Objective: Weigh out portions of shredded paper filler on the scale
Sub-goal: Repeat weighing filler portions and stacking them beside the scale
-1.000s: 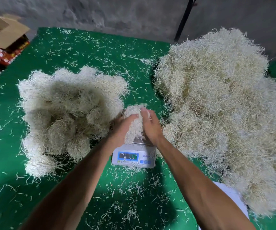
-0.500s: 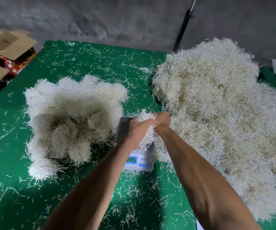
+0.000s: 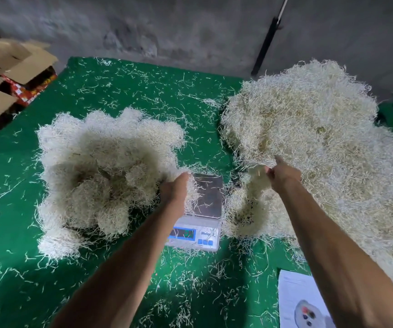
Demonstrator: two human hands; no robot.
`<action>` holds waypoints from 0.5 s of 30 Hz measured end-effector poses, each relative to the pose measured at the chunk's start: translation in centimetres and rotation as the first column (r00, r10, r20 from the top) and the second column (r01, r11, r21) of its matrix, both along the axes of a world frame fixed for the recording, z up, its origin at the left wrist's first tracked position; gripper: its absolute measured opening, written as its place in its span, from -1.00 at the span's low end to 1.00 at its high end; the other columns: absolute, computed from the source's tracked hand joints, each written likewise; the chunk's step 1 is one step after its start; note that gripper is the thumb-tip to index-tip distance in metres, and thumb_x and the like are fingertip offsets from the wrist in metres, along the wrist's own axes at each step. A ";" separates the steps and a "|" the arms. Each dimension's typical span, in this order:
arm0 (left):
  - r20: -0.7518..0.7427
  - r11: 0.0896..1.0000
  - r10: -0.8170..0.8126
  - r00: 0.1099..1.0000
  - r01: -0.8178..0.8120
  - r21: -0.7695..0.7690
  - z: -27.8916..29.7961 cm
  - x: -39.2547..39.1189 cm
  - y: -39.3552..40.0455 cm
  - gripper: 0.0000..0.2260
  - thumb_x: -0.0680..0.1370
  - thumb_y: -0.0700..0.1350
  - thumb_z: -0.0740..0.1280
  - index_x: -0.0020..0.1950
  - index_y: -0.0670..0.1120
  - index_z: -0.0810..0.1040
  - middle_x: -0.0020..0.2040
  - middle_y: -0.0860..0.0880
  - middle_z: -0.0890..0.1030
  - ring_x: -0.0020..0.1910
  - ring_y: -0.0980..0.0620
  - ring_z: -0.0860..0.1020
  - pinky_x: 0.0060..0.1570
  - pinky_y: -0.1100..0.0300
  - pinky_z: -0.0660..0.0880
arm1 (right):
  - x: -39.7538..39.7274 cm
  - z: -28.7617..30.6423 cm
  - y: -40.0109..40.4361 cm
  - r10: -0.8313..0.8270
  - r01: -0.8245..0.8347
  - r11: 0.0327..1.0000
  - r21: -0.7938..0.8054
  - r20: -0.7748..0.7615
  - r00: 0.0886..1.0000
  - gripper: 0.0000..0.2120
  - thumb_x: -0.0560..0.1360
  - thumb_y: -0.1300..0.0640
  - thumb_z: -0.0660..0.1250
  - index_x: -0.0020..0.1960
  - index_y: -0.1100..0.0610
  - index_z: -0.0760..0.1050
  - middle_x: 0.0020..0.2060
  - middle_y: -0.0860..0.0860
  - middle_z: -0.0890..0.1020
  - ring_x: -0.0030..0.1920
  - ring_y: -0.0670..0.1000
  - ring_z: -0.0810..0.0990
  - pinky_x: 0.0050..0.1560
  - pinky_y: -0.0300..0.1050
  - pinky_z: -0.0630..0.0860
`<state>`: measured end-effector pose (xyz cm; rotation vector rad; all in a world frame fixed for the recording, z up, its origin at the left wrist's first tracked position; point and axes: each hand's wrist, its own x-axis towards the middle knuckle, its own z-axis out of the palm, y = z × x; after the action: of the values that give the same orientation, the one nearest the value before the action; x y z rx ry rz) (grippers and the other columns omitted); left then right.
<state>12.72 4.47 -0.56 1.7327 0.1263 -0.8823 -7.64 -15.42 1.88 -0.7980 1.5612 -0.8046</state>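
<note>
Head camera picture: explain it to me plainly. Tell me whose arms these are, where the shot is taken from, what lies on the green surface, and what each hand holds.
There is no machine here. A person wears a wide-angle camera on the head, looking forward and down, so the two arms are their own. On the green table stands a small digital scale, its metal plate bare apart from a few strands. Left of it lies a pile of rounded portions of shredded paper; right of it, a much larger loose heap. The left hand grips a clump of filler at the portion pile's edge. The right hand pinches strands at the big heap's near edge. Cardboard boxes stand far left, and a printed sheet lies near right.
</note>
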 end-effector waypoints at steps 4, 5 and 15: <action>-0.005 0.999 0.030 1.000 -0.030 0.045 -1.4 0.1 0.3 -0.32 0.49 0.11 0.48 0.41 -0.29 0.37 0.14 -0.17 0.58 -0.01 -0.08 0.57 -0.20 0.13 0.47 | -1.2 0.7 -0.4 -0.177 0.155 0.959 -0.236 -0.076 0.981 -0.38 0.59 -0.13 0.38 0.45 0.26 0.35 0.15 0.20 0.64 0.14 0.18 0.65 0.20 0.12 0.62; -0.008 0.998 0.008 1.000 -0.007 0.055 -1.3 -0.2 0.2 -0.28 0.48 0.13 0.48 0.46 -0.27 0.34 0.29 -0.23 0.54 0.16 -0.17 0.56 -0.09 0.11 0.47 | -1.1 0.8 -0.1 -0.156 0.130 0.949 -0.286 -0.071 0.985 -0.47 0.60 -0.15 0.35 0.33 0.26 0.44 0.09 0.20 0.66 0.09 0.21 0.68 0.15 0.18 0.64; 0.028 0.984 -0.161 0.986 0.163 -0.070 -0.3 -2.3 1.6 -0.84 0.64 0.05 0.28 -0.01 -0.03 0.47 -0.05 -0.07 0.50 -0.05 -0.11 0.58 0.06 -0.12 0.63 | 1.3 -1.2 7.1 0.144 -0.400 0.803 -0.442 -0.508 0.850 -0.81 0.70 0.06 0.20 -0.02 0.07 0.53 -0.20 -0.15 0.57 -0.26 -0.20 0.53 -0.25 -0.27 0.54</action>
<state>10.41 6.06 -0.82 1.7017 -0.0619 -0.9743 -6.30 -8.32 0.67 -1.6983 1.5685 -0.8832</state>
